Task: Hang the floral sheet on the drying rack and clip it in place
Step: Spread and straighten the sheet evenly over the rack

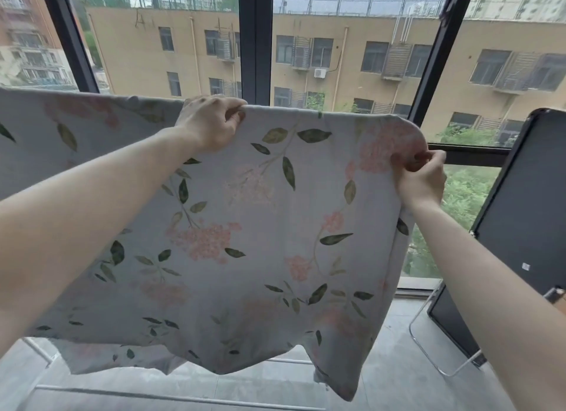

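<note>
One floral sheet (251,227): draped before the window (255,43), top edge running left to right, hem hanging downward. Left hand (211,123) pinches the top edge; right hand (421,178) grips the right corner.

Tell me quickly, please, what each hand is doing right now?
Left hand: closed, pinching the top edge of the floral sheet.
Right hand: closed, gripping the sheet's right-hand edge.

Enclosed apartment balcony, upper floor. Dark-framed windows (255,43) face a tan residential block (352,58) with window grilles and an air-conditioner unit (320,73). Grey tiled floor (389,334). White drying rack rails (171,397) beneath a hanging floral sheet (260,242).
</note>
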Tool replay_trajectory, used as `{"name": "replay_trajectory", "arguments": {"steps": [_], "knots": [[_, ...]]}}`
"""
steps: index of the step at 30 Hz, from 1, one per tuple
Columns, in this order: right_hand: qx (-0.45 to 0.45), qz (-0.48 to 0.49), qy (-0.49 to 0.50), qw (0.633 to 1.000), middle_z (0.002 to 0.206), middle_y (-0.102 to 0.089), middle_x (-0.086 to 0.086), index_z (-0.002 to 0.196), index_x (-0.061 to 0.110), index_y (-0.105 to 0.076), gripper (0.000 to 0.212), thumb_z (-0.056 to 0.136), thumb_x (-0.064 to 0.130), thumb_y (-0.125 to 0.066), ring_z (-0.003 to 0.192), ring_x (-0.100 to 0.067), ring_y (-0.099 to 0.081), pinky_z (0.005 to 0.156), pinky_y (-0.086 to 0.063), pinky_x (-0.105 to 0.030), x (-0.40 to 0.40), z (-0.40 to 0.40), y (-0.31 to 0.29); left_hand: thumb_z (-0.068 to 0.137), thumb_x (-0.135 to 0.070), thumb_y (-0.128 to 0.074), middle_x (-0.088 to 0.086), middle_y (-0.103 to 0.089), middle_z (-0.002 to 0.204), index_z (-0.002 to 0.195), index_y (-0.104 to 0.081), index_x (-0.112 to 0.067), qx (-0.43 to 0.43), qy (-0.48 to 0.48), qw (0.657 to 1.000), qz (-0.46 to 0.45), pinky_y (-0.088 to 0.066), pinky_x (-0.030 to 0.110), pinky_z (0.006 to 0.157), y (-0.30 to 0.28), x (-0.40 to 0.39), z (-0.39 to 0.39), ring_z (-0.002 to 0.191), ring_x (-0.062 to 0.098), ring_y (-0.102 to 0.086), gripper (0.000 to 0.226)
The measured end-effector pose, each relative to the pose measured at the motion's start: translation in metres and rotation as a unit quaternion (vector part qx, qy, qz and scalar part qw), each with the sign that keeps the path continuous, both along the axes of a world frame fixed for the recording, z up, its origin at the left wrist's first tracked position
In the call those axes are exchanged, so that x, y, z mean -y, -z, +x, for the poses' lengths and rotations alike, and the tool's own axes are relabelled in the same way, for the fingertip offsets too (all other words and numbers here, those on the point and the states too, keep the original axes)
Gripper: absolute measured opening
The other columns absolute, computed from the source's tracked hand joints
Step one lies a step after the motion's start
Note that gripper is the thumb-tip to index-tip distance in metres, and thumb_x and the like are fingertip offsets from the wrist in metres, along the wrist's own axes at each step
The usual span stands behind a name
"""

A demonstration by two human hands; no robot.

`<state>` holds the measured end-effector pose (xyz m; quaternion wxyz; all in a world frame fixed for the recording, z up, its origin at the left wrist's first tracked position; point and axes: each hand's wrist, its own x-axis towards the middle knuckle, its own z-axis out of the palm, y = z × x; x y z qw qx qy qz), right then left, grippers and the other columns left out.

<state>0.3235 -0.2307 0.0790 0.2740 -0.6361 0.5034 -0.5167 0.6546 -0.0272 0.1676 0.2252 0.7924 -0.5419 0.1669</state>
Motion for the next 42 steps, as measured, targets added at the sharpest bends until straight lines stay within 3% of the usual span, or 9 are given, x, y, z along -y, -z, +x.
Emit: {"name": "replay_trajectory", "arguments": {"steps": [4,10,21,26,29,34,37,39,42], "knots": [[-0.057,-0.042,-0.002,0.998,0.095,-0.073,-0.001,0.093,0.023,-0.067,0.017,0.095,0.038,-0.059,0.092,-0.030,-0.069,0.078,-0.057,-0.041,0.000,-0.003,-0.001,0.107,-0.044,-0.042,0.002,-0.063,0.142,0.142,-0.059,-0.038,-0.010,-0.004,1.000,-0.010,-0.031,0.046,0.114,-0.002,-0.003,0.001,0.131,0.034,-0.051,0.039],[-0.117,-0.070,-0.023,0.990,0.072,-0.063,-0.006,0.079,0.018,-0.058,0.024,0.096,0.035,-0.056,0.067,-0.032,-0.059,0.059,-0.048,-0.040,-0.014,-0.012,0.036,0.106,-0.049,-0.042,0.007,-0.063,0.138,0.141,-0.057,-0.034,0.021,-0.003,1.000,0.023,-0.031,0.049,0.113,-0.004,-0.006,0.005,0.129,0.036,-0.051,0.041],[-0.164,-0.045,-0.014,0.985,0.085,-0.069,-0.013,0.090,0.017,-0.064,0.017,0.100,0.030,-0.060,0.076,-0.036,-0.061,0.066,-0.047,-0.038,-0.019,-0.027,0.087,0.106,-0.049,-0.042,0.012,-0.062,0.135,0.135,-0.056,-0.027,0.042,-0.035,0.998,0.045,-0.033,0.052,0.109,-0.001,-0.028,0.039,0.126,0.037,-0.050,0.039],[-0.032,-0.105,-0.009,0.994,0.112,-0.065,-0.001,0.118,0.019,-0.053,0.041,0.095,0.051,-0.066,0.090,-0.021,-0.066,0.075,-0.055,-0.036,-0.022,-0.019,0.044,0.105,-0.048,-0.044,0.011,-0.062,0.137,0.136,-0.057,-0.028,0.025,-0.042,0.998,0.033,-0.035,0.053,0.109,-0.002,-0.027,0.045,0.128,0.036,-0.050,0.039],[-0.019,-0.202,0.023,0.979,0.128,-0.054,-0.006,0.128,0.015,-0.052,0.041,0.095,0.037,-0.063,0.115,-0.019,-0.051,0.095,-0.039,-0.021,-0.016,-0.005,0.002,0.105,-0.047,-0.044,0.011,-0.063,0.135,0.136,-0.057,-0.028,0.019,-0.038,0.999,0.025,-0.035,0.052,0.108,0.000,-0.026,0.047,0.127,0.037,-0.050,0.039],[-0.173,-0.219,-0.021,0.960,0.142,-0.053,0.000,0.140,0.027,-0.051,0.047,0.098,0.048,-0.053,0.135,-0.025,-0.041,0.115,-0.033,-0.047,-0.007,0.030,-0.036,0.104,-0.046,-0.044,0.012,-0.065,0.130,0.131,-0.059,-0.027,0.022,-0.037,0.999,0.021,-0.035,0.051,0.106,0.000,-0.019,0.041,0.122,0.037,-0.051,0.036],[-0.247,-0.201,0.004,0.948,0.146,-0.043,-0.007,0.137,0.027,-0.050,0.050,0.095,0.056,-0.046,0.144,-0.035,-0.028,0.122,-0.014,-0.059,-0.017,0.057,-0.039,0.106,-0.044,-0.040,0.012,-0.062,0.129,0.125,-0.056,-0.025,0.050,-0.045,0.996,0.052,-0.033,0.053,0.105,-0.005,-0.015,0.040,0.119,0.036,-0.051,0.031],[-0.259,-0.212,-0.025,0.942,0.146,-0.042,-0.008,0.135,0.025,-0.052,0.050,0.097,0.058,-0.045,0.149,-0.036,-0.022,0.123,0.001,-0.062,-0.032,0.083,-0.041,0.107,-0.044,-0.036,0.013,-0.060,0.128,0.119,-0.050,-0.024,0.056,-0.057,0.993,0.084,-0.032,0.054,0.105,-0.006,-0.014,0.042,0.117,0.035,-0.049,0.028],[-0.268,-0.260,-0.113,0.921,0.139,-0.050,-0.004,0.137,0.024,-0.055,0.049,0.099,0.055,-0.046,0.146,-0.030,-0.031,0.124,0.005,-0.062,-0.065,0.125,-0.045,0.107,-0.044,-0.033,0.015,-0.059,0.127,0.117,-0.045,-0.021,0.058,-0.070,0.990,0.106,-0.033,0.055,0.104,-0.004,-0.013,0.044,0.113,0.035,-0.048,0.028]]}}
